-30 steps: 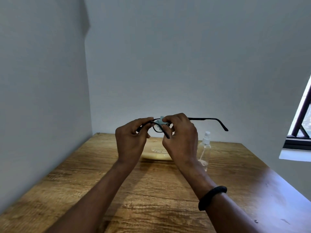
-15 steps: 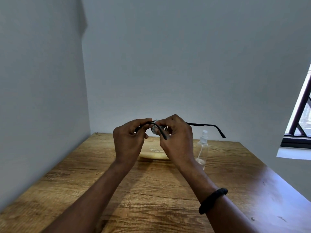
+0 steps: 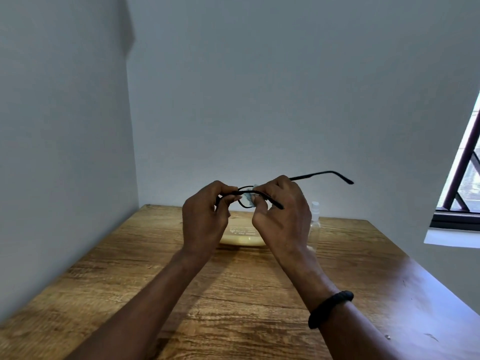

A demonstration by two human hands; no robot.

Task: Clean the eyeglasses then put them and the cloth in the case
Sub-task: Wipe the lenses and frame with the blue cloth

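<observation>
Both forearms [image 3: 155,294] bare to frame edge; 1 thick matte black band [image 3: 331,307] w/ rope-like texture, snug round the wrist just behind the R grip [image 3: 281,216]; L wrist bare.

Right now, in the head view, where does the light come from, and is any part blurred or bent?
Head view: daylight enters from the barred window at right, leaving a sheen on the brown wooden table's right side; head view: wide-angle edges lean, the near left table corner is blurred, the thin black eyeglasses are sharp.
</observation>
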